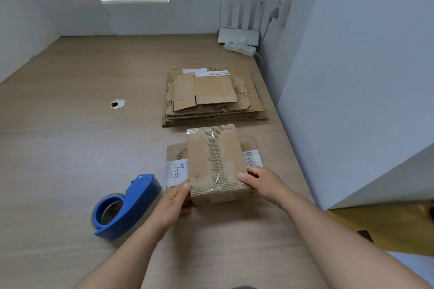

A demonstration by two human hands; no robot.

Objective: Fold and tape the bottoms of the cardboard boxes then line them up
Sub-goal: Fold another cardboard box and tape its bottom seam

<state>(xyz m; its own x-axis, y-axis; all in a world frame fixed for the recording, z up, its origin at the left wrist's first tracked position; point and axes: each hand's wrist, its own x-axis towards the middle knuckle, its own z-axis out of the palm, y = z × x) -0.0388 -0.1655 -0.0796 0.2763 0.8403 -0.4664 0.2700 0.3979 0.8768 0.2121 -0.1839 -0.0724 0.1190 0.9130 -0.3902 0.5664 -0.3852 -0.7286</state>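
A small brown cardboard box [217, 162] stands in front of me with its taped side up; clear tape runs along the middle seam. My left hand [172, 205] grips its near left corner, thumb on the top edge. My right hand [263, 182] grips its near right corner, thumb on top. The box sits over a flattened box [178, 169] with white labels. Farther back lies a stack of flattened cardboard boxes [213, 98]. A blue tape dispenser [128, 206] with a roll of clear tape lies on the wooden table [70, 148] to the left of my left hand.
A round cable hole [118, 103] is set in the table at the middle left. A white router [238, 35] and a power strip [240, 47] sit at the back right corner. A white wall [352, 77] borders the table on the right.
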